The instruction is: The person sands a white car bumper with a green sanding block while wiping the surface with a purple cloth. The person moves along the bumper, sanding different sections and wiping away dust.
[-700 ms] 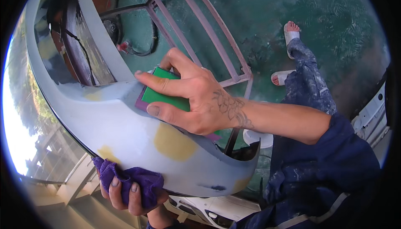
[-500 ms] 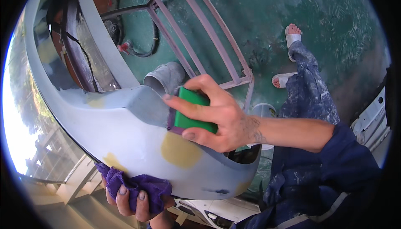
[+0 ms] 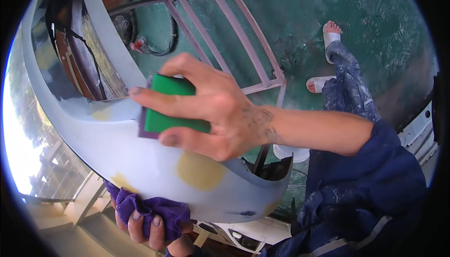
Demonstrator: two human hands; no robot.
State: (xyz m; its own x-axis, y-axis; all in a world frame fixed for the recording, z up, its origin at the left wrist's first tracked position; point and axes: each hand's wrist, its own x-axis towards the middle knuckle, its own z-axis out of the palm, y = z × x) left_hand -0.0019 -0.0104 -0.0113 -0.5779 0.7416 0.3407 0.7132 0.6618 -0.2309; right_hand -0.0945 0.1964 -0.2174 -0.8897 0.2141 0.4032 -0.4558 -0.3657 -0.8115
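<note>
A car bumper (image 3: 140, 151) in grey primer, with yellowish patches (image 3: 200, 171), curves across the left and middle. My right hand (image 3: 213, 109) grips a green sanding block (image 3: 164, 122) with a purple abrasive sheet under it. Its fingers wrap over the block, which lies against the bumper's raised corner and hides that part of the surface. At the bumper's lower edge my left hand (image 3: 152, 229) is closed round a crumpled purple cloth (image 3: 161, 212), pressed up against the bumper's rim.
Behind the bumper stands a pinkish metal frame (image 3: 237, 29) on a green floor. A dark hose (image 3: 176, 34) lies coiled there. Under my right forearm sits a white bucket (image 3: 291, 153). A white car (image 3: 262, 231) shows below, and a white panel (image 3: 419, 132) at the far right.
My right hand has slid the sanding block left and slightly up across the bumper, now covering its corner and the grey bucket seen earlier. My left hand keeps its hold on the cloth.
</note>
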